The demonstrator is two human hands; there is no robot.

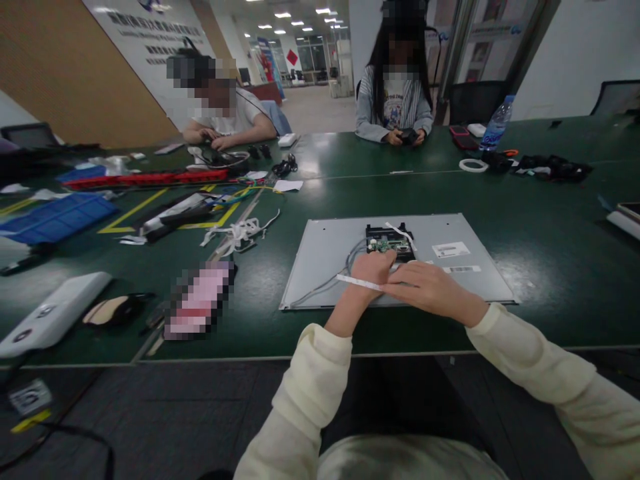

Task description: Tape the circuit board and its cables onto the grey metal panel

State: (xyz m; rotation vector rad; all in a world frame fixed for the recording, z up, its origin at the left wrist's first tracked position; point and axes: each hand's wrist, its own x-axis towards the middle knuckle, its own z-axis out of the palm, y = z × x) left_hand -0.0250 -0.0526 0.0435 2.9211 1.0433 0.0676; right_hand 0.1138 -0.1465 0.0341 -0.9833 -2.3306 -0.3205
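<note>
A grey metal panel (320,250) lies flat on the table before me, with white labels (451,250) on its right part. Mounted at its middle is a black bracket (371,233) with a green circuit board (383,245). A second white strip (397,231) lies loosely over this bracket. My left hand (371,267) is closed at the bracket's near edge; its fingertips are mostly hidden. My right hand (425,287) reaches in from the right, its fingertips pinching a narrow white strip (357,282) that crosses my left wrist. Grey cables (325,283) curve over the panel's left side.
Left of the panel are a tangle of white strips (240,235), a pink phone-shaped item (203,300), a computer mouse (113,310), a white device (55,313) and a blue tray (65,217). Two people sit opposite. A water bottle (497,127) stands at back right.
</note>
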